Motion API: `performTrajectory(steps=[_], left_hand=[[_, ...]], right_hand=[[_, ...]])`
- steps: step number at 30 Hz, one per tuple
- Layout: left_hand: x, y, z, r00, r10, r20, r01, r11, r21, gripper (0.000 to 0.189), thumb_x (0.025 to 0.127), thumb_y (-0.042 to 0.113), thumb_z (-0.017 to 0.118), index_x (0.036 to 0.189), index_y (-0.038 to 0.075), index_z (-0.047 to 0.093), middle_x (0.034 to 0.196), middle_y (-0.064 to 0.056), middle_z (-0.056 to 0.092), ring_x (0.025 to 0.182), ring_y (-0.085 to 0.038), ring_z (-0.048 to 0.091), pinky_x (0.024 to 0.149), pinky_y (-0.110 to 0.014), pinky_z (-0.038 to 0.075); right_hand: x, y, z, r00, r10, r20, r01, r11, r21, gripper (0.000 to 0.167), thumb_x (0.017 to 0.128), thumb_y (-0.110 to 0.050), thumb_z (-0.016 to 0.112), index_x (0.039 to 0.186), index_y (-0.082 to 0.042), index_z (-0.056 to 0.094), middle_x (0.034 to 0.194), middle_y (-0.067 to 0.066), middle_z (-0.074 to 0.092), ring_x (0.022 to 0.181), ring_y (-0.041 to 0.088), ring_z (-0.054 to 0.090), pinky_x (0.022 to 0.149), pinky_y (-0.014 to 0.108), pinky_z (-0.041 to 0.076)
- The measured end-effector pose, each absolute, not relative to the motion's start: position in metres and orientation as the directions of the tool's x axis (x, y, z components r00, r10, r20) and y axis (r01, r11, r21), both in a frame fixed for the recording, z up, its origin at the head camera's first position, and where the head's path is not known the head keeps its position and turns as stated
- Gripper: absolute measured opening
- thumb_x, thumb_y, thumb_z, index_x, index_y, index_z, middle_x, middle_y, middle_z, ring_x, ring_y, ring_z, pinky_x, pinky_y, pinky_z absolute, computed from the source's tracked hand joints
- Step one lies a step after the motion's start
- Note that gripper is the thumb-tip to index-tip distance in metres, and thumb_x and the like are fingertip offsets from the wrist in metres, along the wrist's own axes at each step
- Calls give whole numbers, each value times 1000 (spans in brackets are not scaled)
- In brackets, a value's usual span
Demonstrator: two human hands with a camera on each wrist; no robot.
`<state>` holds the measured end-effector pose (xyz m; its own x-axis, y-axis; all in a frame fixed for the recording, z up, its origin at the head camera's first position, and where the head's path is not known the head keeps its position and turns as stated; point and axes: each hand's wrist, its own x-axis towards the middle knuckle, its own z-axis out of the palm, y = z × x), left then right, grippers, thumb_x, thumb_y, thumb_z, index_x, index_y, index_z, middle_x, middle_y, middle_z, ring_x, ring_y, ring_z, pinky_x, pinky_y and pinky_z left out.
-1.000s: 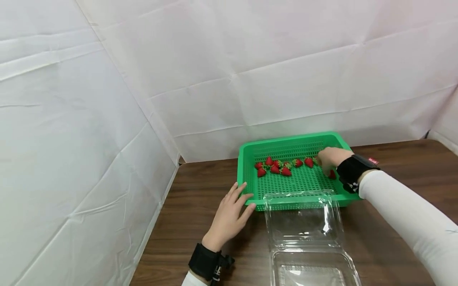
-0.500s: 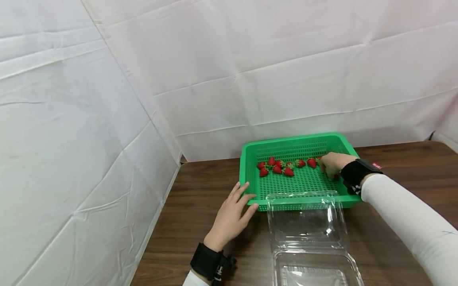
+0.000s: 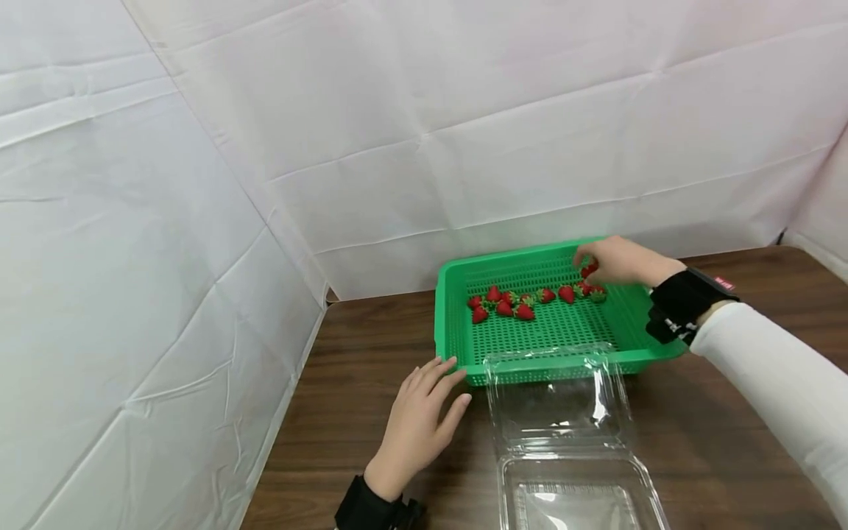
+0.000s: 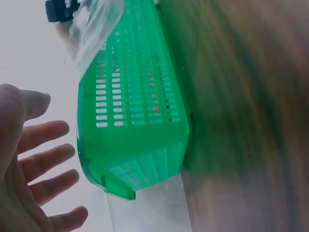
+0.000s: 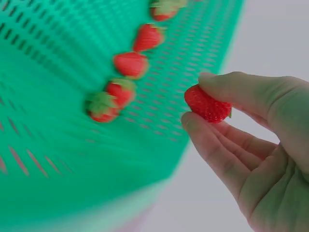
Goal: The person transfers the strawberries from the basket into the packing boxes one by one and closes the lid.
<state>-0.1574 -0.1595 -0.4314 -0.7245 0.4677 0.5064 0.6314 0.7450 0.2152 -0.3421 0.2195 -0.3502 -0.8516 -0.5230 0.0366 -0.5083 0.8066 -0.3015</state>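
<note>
Between thumb and fingers my right hand (image 3: pixel 623 261) pinches a strawberry (image 5: pixel 207 103), raised over the right part of the green basket (image 3: pixel 450 324). Several other strawberries (image 3: pixel 525 312) lie inside that basket in a loose row. Close to the basket's near left corner, my left hand (image 3: pixel 414 427) has its fingers spread. The left wrist view shows those fingers (image 4: pixel 48 159) apart from the green wall and holding nothing.
A clear plastic clamshell box (image 3: pixel 563 464) lies unfolded in front of the basket, its lid (image 3: pixel 556 405) leaning on the near rim. The dark wooden table (image 3: pixel 351 368) ends against white sheeting (image 3: pixel 371 147).
My right hand has risen out of the basket with a strawberry and moved back and slightly right. My left hand has drawn back a little from the basket's corner.
</note>
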Motion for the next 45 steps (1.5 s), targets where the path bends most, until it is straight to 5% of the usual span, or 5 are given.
performTrajectory(steps=[3, 9, 18, 30, 45], left_hand=[[-151, -160, -431, -702, 466, 539, 642, 741, 196, 30, 106, 33, 55, 126, 13, 65, 137, -7, 57, 134, -23, 49, 111, -38, 38], [-145, -162, -429, -736, 455, 502, 625, 742, 244, 20, 104, 34, 59, 103, 16, 67, 103, 0, 63, 99, -16, 59, 83, -34, 50], [-139, -155, -440, -798, 556, 232, 601, 702, 382, 44, 106, 44, 51, 67, 24, 48, 60, 13, 33, 52, -1, 28, 52, -18, 23], [-124, -143, -448, -841, 492, 226, 539, 716, 443, 57, 104, 48, 52, 55, 22, 40, 50, 17, 26, 44, 3, 25, 45, -16, 19], [-119, -135, -453, -846, 489, 214, 528, 711, 464, 53, 105, 46, 53, 57, 24, 45, 53, 17, 28, 46, 3, 25, 45, -16, 22]], right_hand=[[-331, 216, -327, -842, -530, 105, -536, 795, -284, 32, 92, -5, 72, 122, 0, 63, 100, 12, 64, 87, 29, 61, 75, 46, 48], [-293, 203, -289, -772, -584, 250, -632, 746, -209, 32, 90, -8, 77, 121, -10, 67, 100, 3, 65, 73, 13, 55, 66, 36, 46], [-218, 173, -282, -537, -756, 374, -833, 546, -91, 38, 84, -7, 83, 118, -16, 69, 109, -3, 65, 83, 7, 63, 70, 29, 56], [-154, 153, -352, -309, -905, 293, -949, 274, -154, 41, 82, -9, 84, 116, -25, 67, 100, -14, 60, 75, -9, 55, 63, 9, 45], [-133, 148, -424, -259, -950, 177, -956, 225, -188, 33, 83, -15, 84, 108, -27, 67, 93, -16, 55, 67, -10, 46, 56, 7, 34]])
